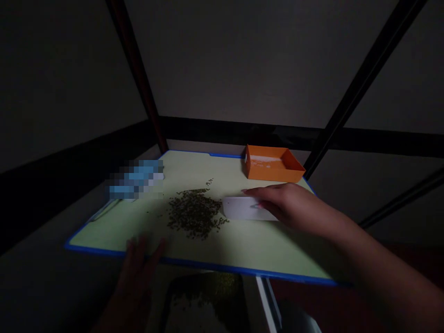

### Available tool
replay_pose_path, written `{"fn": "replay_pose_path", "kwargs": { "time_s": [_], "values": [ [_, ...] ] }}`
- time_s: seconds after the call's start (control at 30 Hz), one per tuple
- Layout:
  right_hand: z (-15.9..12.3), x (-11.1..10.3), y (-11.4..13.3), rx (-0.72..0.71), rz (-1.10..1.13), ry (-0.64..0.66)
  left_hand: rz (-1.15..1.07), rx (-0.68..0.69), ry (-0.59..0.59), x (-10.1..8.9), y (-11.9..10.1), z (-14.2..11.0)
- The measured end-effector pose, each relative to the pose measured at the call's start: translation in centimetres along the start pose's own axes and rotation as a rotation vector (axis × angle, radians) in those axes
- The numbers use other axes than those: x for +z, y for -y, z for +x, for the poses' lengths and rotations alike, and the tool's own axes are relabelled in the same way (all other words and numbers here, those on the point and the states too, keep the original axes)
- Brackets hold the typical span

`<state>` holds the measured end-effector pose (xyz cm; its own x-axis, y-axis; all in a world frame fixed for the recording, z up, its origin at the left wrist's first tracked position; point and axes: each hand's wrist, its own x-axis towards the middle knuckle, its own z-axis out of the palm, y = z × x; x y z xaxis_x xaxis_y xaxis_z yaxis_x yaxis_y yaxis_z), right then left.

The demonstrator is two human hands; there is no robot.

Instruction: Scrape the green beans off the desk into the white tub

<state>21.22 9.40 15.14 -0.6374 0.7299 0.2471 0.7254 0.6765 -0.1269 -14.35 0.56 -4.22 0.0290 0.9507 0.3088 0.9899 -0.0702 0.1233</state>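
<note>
My right hand [287, 206] grips a white flat scraper [239, 208], thumb on the near side and fingers over its top edge. The scraper stands on edge on the pale board [121, 229], its left end close to a pile of small dark granules [194, 212] like seeds or dried leaf bits. A few loose granules lie around that pile. My left hand [138, 263], dim and blurred, is at the board's near left edge. Its fingers are spread, with nothing seen in them.
At the far right of the board stands an orange open box [274, 166] with white residue inside. A pixelated blue and white item [138, 179] lies at the left edge. Below the near edge sits a dark tray [208, 303] with more granules. Walls close in behind.
</note>
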Motion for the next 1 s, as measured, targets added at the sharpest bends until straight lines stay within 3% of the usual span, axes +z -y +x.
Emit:
{"fn": "replay_pose_path", "kwargs": {
  "time_s": [0.13,0.4,0.6,0.8,1.0],
  "values": [
    [-0.2,1.0,-0.1,0.045,-0.046,0.037,0.052,-0.046,-0.014,0.1,0.2,-0.1],
    [0.4,2.1,0.6,0.132,-0.126,0.142,0.076,-0.107,0.005,-1.8,-0.7,0.2],
    [1.0,2.8,1.2,0.134,-0.151,0.133,-0.004,-0.043,0.009,-3.0,-1.8,-0.2],
    [2.6,2.3,0.8,0.218,-0.107,-0.016,-0.112,0.064,0.016,-3.2,-2.5,-0.3],
    [5.3,3.7,0.3,0.148,-0.025,-0.091,-0.110,0.110,0.024,-3.2,-2.5,0.2]
  ]
}}
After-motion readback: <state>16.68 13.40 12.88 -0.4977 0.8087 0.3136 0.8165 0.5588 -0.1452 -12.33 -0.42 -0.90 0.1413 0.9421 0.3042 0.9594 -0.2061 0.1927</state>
